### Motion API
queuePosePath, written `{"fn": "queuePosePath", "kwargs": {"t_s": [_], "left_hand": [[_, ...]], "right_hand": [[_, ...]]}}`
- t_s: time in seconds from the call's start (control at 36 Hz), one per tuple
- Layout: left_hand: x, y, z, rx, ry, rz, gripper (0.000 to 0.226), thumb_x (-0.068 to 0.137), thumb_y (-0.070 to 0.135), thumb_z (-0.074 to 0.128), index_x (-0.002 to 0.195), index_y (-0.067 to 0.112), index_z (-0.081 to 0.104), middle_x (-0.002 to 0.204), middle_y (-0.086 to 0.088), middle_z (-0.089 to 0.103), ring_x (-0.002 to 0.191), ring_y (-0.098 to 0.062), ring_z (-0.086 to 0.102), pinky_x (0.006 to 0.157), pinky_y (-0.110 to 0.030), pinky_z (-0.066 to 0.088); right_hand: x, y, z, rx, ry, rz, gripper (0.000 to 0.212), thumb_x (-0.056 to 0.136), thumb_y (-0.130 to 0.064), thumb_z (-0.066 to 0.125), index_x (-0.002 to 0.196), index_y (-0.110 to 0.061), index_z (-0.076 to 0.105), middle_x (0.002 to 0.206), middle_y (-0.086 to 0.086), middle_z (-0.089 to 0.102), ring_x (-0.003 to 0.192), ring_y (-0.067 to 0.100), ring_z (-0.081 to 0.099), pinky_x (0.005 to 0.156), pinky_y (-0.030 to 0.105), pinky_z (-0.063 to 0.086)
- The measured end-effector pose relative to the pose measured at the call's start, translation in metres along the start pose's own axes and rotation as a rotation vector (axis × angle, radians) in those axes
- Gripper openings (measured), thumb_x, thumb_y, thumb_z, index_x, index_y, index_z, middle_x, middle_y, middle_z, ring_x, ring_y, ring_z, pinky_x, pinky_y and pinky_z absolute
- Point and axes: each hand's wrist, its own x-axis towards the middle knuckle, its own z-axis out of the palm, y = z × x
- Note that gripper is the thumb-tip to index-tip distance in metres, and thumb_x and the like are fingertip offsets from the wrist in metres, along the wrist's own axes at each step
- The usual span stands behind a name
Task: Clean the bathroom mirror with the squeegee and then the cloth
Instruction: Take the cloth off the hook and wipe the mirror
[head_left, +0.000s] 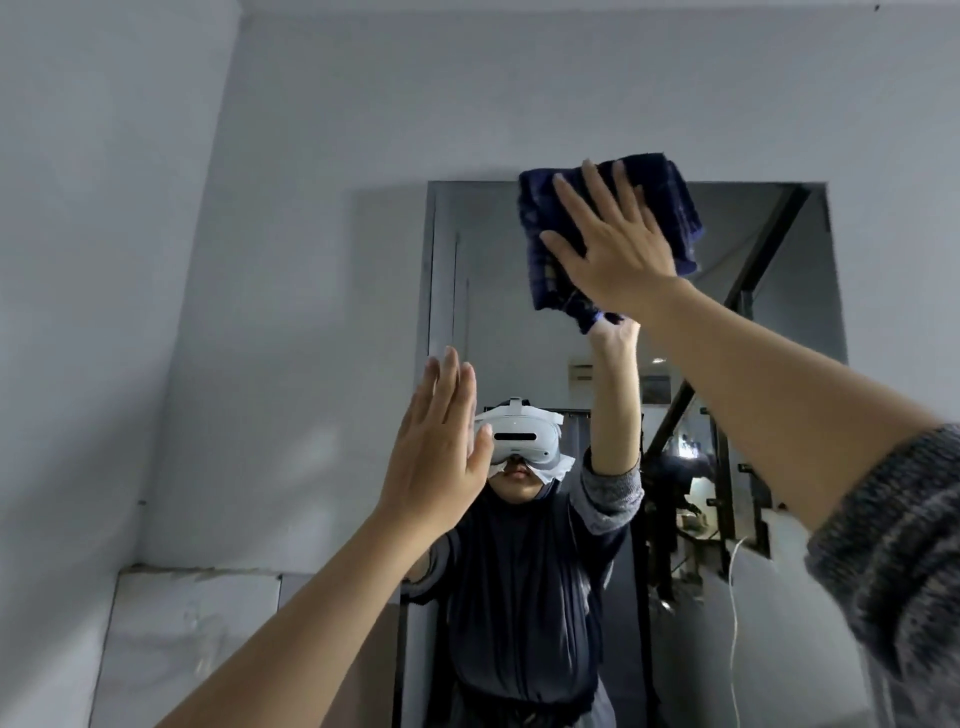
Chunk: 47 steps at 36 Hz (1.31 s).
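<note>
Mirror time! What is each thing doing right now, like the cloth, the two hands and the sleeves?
Cloth: dark blue, folded, pressed flat on the mirror.
Right hand: open, fingers spread, flat on the cloth.
Left hand: open, empty, raised at the glass.
Mirror: reflecting the person and a doorway.
Right sleeve: grey knit, pushed up the forearm.
Squeegee: not in view.

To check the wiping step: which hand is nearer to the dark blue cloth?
Right. The right hand presses flat on the cloth; the left hand is lower and left, apart from it.
</note>
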Motion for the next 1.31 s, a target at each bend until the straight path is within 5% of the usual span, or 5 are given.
{"fn": "queuePosePath", "kwargs": {"t_s": [0.33,0.67,0.86,1.17,1.31], "left_hand": [[0.004,-0.016,0.03,0.034,-0.027,-0.071,0.063,0.093,0.043,0.015,0.146,0.011,0.006,0.156,-0.006,-0.003,0.144,-0.021,-0.003,0.117,-0.042,0.012],[-0.024,0.004,0.002,-0.054,-0.025,-0.038,0.063,0.09,0.039,0.019,0.144,0.012,0.0,0.156,-0.004,-0.001,0.143,-0.013,-0.007,0.117,-0.032,0.003],[-0.04,0.012,0.008,-0.053,-0.041,-0.087,0.065,0.09,0.037,0.024,0.145,0.013,0.002,0.154,-0.001,-0.005,0.142,-0.014,-0.009,0.116,-0.032,0.003],[-0.067,0.01,0.009,-0.024,-0.051,-0.075,0.066,0.091,0.044,0.023,0.146,0.015,0.001,0.155,0.0,-0.005,0.142,-0.013,-0.008,0.115,-0.029,0.002],[-0.068,0.009,0.018,-0.002,-0.046,-0.077,0.065,0.092,0.042,0.022,0.147,0.015,0.001,0.156,-0.003,-0.004,0.143,-0.017,-0.006,0.117,-0.036,0.008]], "right_hand": [[-0.049,0.112,-0.027,0.076,-0.027,0.39,0.065,0.093,-0.059,0.021,0.148,-0.033,0.0,0.158,-0.003,-0.011,0.144,0.021,-0.014,0.117,0.04,-0.005],[-0.073,0.023,0.011,0.185,0.204,0.789,0.063,0.095,-0.051,0.024,0.149,-0.022,0.008,0.158,0.01,-0.001,0.144,0.034,-0.008,0.116,0.045,-0.005],[-0.051,-0.044,0.021,0.215,0.138,0.572,0.063,0.096,-0.049,0.025,0.149,-0.023,0.005,0.158,0.01,-0.006,0.144,0.034,-0.011,0.115,0.048,-0.001],[-0.063,-0.081,0.032,-0.038,-0.109,-0.335,0.062,0.095,-0.053,0.027,0.149,-0.029,0.009,0.159,0.004,0.001,0.145,0.03,-0.008,0.115,0.042,-0.009],[-0.088,-0.041,0.025,-0.096,-0.128,-0.409,0.064,0.09,-0.059,0.023,0.147,-0.031,0.015,0.158,-0.001,0.009,0.146,0.026,0.002,0.118,0.041,0.002]]}}
